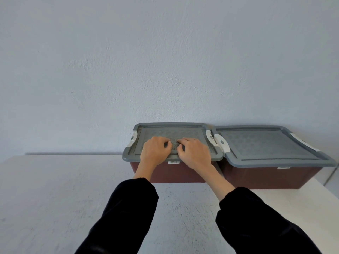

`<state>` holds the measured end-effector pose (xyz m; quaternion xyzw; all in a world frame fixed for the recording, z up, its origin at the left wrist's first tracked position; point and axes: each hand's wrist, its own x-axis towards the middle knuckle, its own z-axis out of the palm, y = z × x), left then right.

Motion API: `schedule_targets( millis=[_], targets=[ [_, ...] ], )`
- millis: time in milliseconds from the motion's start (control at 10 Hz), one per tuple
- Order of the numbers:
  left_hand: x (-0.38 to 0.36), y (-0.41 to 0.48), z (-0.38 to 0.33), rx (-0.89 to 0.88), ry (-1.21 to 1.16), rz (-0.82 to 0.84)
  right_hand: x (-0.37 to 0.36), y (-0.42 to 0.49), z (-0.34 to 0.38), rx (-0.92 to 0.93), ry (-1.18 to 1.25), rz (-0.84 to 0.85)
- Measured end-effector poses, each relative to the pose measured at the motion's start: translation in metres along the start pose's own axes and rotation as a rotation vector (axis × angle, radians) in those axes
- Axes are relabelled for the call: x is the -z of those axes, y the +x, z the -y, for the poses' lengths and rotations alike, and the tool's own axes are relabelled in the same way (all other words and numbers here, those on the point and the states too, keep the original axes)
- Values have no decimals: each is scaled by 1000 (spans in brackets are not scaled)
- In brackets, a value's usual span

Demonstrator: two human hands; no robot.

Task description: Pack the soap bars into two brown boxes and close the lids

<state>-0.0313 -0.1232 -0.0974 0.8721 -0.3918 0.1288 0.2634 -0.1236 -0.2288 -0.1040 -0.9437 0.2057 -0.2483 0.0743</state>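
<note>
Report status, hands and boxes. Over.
Left hand and right hand on left box's lid, fingers curled, pressing down. Right box lidded. Nothing in the way.

A white, faintly speckled tabletop [47, 198] fills the lower part of the view and runs back to a pale blue-grey wall of rough plaster [128, 61], which takes up the whole upper half. Along their join on the left lies a thin grey strip [73, 154], darker than both. At the far right edge stands a pale upright panel [333, 173], perhaps glass.
</note>
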Motion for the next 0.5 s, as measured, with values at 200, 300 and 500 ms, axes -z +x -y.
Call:
schedule_targets(
  millis=[200,300,500],
  targets=[
    [4,-11,-8,24,12,89,1,-12,-1,-20,-3,41],
    [6,-29,-11,-6,54,107,3,-36,1,-12,27,1],
    [14,-134,-13,-65,-257,-105,15,-159,-1,26,260,-125]
  ],
)
